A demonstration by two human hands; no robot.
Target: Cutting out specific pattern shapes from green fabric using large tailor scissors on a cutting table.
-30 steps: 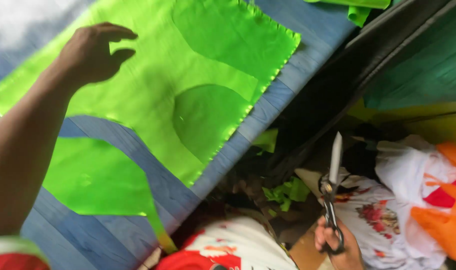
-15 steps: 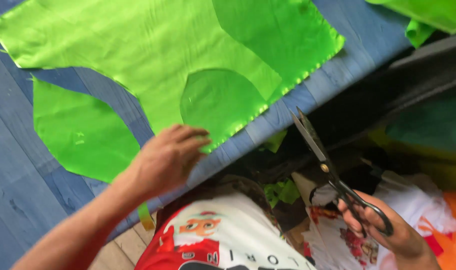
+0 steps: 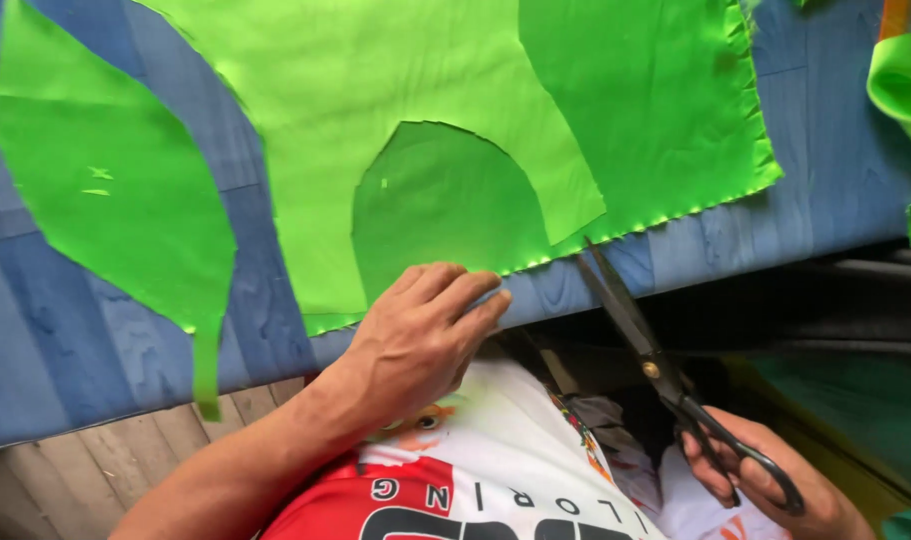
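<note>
A large sheet of bright green fabric [image 3: 435, 90] lies on a blue wood-grain table top [image 3: 85, 340]. Rounded shapes are cut out of it. My left hand [image 3: 420, 335] rests at the table's near edge, fingertips on the fabric's lower edge below a darker green rounded piece [image 3: 445, 210]. My right hand [image 3: 760, 480] holds black scissors [image 3: 640, 335] by the handles. The blades are together and point up-left, with the tip at the fabric's near edge. A separate leaf-shaped green piece [image 3: 115, 200] lies to the left.
More green fabric [image 3: 905, 90] is folded at the right edge. Below the table are my red and white printed shirt [image 3: 475, 480], bare wooden planks [image 3: 65, 480], a dark gap and teal cloth [image 3: 855, 400].
My left hand came down from the far fabric to the near edge. The scissors swung from upright by my lap up to the fabric's edge. The view shifted closer over the table.
</note>
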